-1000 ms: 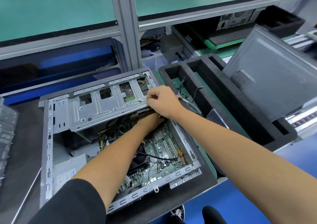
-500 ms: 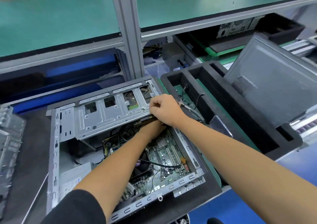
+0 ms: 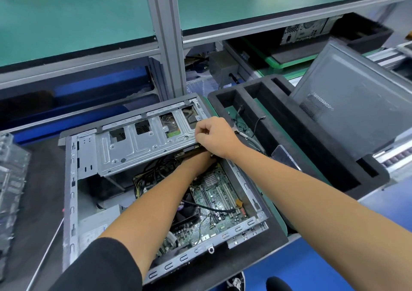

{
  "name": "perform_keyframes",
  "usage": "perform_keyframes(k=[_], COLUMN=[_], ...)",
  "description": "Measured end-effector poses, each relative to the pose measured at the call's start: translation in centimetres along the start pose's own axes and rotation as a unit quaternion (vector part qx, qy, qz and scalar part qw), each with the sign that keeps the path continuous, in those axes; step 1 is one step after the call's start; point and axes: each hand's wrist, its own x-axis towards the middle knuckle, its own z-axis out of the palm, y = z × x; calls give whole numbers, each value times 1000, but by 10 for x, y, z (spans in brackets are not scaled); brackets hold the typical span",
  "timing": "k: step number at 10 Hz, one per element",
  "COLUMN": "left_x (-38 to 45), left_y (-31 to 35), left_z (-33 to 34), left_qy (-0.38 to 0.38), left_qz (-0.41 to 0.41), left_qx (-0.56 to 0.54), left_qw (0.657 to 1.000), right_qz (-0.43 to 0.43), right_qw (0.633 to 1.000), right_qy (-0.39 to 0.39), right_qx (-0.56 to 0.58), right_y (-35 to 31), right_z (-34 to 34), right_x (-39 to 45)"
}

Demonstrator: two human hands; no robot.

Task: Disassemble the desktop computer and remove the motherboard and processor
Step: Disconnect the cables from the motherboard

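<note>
My right hand [image 3: 214, 138] has its grip clenched on the drive cage [image 3: 142, 145]; my left hand [image 3: 198, 159] reaches beneath it, grip hidden. The motherboard [image 3: 219, 203] sits in the open case [image 3: 71, 201].

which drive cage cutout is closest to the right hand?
The rightmost cutout in the drive cage, at the case's far right corner. The right hand sits right beside it; the other three lie further left.

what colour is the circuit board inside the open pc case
Green, with black slots and silver components. The motherboard shows best in the head view, the only one.
</note>
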Motion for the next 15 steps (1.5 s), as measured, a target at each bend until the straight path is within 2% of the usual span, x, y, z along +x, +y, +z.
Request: perform_keyframes(k=[2, 3, 6, 7, 8, 9, 10, 11, 13, 15], left_x=[-11, -9, -34, -54, -76, -96, -119, -142, -157, -157], left_y=[8, 5, 7, 8, 7, 6, -6, -35, -55, -77], left_z=[-3, 1, -2, -4, -5, -14, -30, -47, -66, -79], left_qy=[19, 46, 93, 86, 48, 48, 69, 75, 109, 17], left_qz=[21, 53, 81, 82, 97, 130, 180, 164, 50, -170], left_qx=[45, 168, 169, 239, 308, 233, 190, 186, 198, 276], left_qw=[999, 983, 978, 964, 945, 963, 963, 966, 973, 946], right_qz=[1, 5, 7, 7, 1, -3, -8, -9, -7, -1], right_qw=[1000, 1000, 1000, 1000, 1000, 1000, 1000, 1000, 1000, 1000], right_qy=[-2, -1, 2, 2, -1, -7, -11, -9, -17, -21], right_qx=[2, -1, -5, -9, -6, -10, -13, -17, -6, -8], right_y=[-1, -2, -3, -4, -5, -7, -7, -7, -8, -9], right_z=[0, 0, -3, -4, -4, -4, -4, -4, -2, -2], right_x=[-2, -2, -2, -3, -7, -8, -8, -8, -10, -11])
